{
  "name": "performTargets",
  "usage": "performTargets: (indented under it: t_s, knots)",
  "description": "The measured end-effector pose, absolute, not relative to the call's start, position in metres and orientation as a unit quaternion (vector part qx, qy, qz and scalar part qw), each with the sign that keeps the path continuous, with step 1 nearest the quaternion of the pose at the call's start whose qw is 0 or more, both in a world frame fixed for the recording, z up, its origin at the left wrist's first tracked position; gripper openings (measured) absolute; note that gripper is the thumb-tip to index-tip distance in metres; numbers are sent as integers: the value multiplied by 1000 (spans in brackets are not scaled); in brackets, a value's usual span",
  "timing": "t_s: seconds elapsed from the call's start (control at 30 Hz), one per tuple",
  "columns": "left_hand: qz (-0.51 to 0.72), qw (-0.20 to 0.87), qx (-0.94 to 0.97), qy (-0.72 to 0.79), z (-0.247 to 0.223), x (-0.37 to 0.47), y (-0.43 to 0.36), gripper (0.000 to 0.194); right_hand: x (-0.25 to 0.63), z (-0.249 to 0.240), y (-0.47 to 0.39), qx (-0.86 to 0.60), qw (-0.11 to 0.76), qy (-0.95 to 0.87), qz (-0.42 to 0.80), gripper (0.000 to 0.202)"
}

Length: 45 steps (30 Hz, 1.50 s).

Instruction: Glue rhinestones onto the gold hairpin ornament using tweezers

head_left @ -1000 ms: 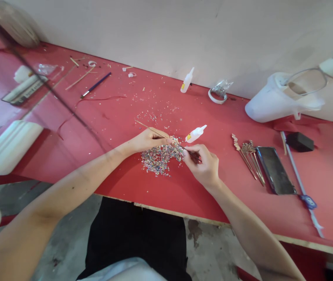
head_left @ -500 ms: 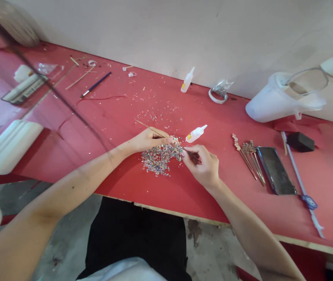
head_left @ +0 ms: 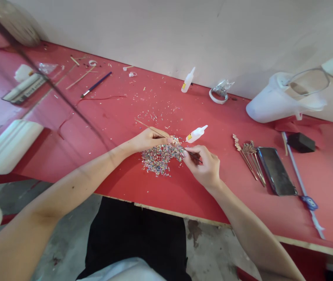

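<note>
Over a pile of tiny multicoloured chips, my left hand pinches a thin hairpin. The hairpin's shaft points to the upper left, and its ornate end sticks out right of my fingertips. My right hand is closed around dark tweezers. Their tips reach the hairpin's ornate end; whether they grip a chip is too small to tell. Just above my right hand lies a small white squeeze bottle with a yellow label. More hairpins lie to the right.
A phone and a black block are on the right of the red table. A white bucket, a second bottle and a tape roll stand near the wall. At left lie a paintbrush and a white case.
My right hand has shifted very slightly to the right, with the tweezers still in it. My left hand and the hairpin look the same.
</note>
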<state>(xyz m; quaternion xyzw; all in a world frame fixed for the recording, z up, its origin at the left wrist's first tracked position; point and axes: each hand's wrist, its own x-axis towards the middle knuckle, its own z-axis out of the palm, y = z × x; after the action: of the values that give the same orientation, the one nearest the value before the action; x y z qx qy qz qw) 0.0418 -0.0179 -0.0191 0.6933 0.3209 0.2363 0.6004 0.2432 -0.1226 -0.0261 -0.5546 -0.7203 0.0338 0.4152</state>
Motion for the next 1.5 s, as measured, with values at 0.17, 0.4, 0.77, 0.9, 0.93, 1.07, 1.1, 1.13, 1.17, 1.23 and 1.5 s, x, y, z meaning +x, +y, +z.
performTargets:
  t_s: [0.17,0.4,0.77,0.9,0.93,1.07,1.1,1.13,1.17,1.23,1.5]
  knots:
    - [242,600,693,317,-20,42,-18,18,244,-26,-122,-550,415,-724,33,3]
    - [234,605,689,323,-20,41,-18,18,244,-28,-123,-555,415,-720,30,5]
    - [239,603,690,319,-21,42,-17,19,244,-28,-122,-544,425,-723,35,6]
    - [239,605,691,314,-22,41,-17,18,244,-28,-122,-541,425,-725,31,7]
    - [240,605,692,313,-22,41,-17,18,244,-28,-122,-541,424,-726,30,7]
    - [241,601,697,308,-22,41,-17,18,245,-29,-122,-542,419,-728,34,7]
    - [241,600,699,307,-22,41,-17,18,245,-29,-122,-542,419,-727,35,8]
    - [241,598,701,306,-22,41,-17,18,245,-29,-122,-542,419,-727,36,8]
    - [241,596,702,306,-23,41,-17,18,245,-29,-122,-542,420,-727,38,8]
    - [241,593,705,304,-23,41,-16,20,245,-30,-122,-541,420,-727,41,8]
    - [236,601,699,306,-23,41,-16,19,245,-29,-122,-549,415,-724,43,6]
